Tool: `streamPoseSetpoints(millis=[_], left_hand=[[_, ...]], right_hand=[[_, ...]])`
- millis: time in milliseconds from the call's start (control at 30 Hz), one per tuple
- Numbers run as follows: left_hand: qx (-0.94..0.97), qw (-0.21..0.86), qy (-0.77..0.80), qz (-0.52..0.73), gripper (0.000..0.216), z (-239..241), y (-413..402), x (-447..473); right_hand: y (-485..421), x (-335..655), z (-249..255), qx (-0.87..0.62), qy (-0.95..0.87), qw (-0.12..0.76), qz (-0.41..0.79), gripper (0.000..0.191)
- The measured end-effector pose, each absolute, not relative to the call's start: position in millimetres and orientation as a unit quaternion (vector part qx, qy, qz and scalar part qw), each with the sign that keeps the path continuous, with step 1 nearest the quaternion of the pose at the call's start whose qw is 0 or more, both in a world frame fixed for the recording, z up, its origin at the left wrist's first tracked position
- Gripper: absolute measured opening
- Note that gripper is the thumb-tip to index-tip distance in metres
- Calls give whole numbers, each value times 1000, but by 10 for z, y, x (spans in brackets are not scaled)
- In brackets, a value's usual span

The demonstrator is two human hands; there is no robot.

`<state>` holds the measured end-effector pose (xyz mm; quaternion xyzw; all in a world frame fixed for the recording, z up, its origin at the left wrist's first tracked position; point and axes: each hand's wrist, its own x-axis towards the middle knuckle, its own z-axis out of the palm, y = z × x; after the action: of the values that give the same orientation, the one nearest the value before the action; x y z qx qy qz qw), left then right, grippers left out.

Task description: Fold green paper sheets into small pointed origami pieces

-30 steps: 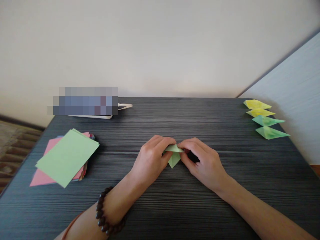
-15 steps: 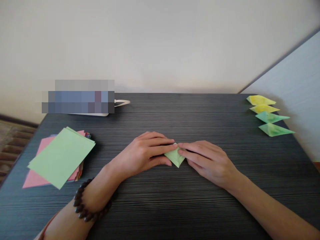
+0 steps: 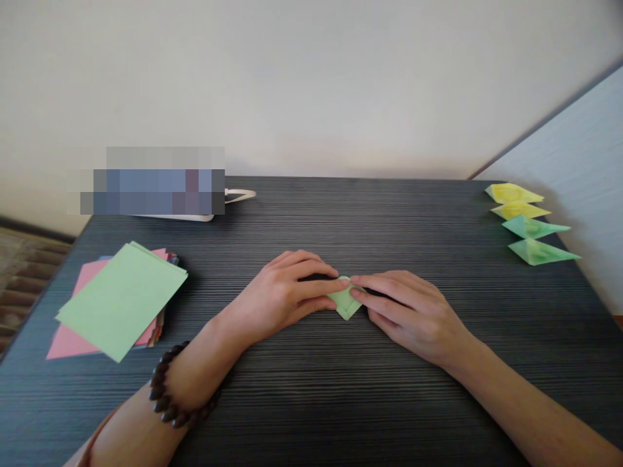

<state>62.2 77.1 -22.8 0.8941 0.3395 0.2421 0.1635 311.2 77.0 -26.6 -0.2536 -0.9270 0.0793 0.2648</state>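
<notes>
A small folded piece of light green paper (image 3: 345,303) lies flat on the dark wood-grain table (image 3: 341,389) at its middle. My left hand (image 3: 282,295) rests on the table to its left, fingers stretched out, fingertips pressing the paper's upper left edge. From the right, my right hand (image 3: 409,311) lies flat as well, its fingertips pressing the paper's upper right edge. The fingertips of both hands almost meet over the paper. A dark bead bracelet (image 3: 170,389) is on my left wrist.
A stack of coloured paper sheets (image 3: 117,301), green on top and pink under it, lies at the left. Several folded pointed paper shapes, yellow (image 3: 513,193) and green (image 3: 540,251), line the far right edge. A white object (image 3: 233,196) sits at the back left by the wall.
Both hands went from pinching the raised paper to pressing it flat on the table with stretched fingers. The view shifted slightly.
</notes>
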Motion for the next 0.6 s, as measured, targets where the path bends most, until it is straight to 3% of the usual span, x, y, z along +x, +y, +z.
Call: streamPoseSetpoints(millis=[600], left_hand=[[853, 235, 367, 287, 27, -222, 761, 648]], right_hand=[[755, 3103, -275, -263, -933, 241, 56, 35]])
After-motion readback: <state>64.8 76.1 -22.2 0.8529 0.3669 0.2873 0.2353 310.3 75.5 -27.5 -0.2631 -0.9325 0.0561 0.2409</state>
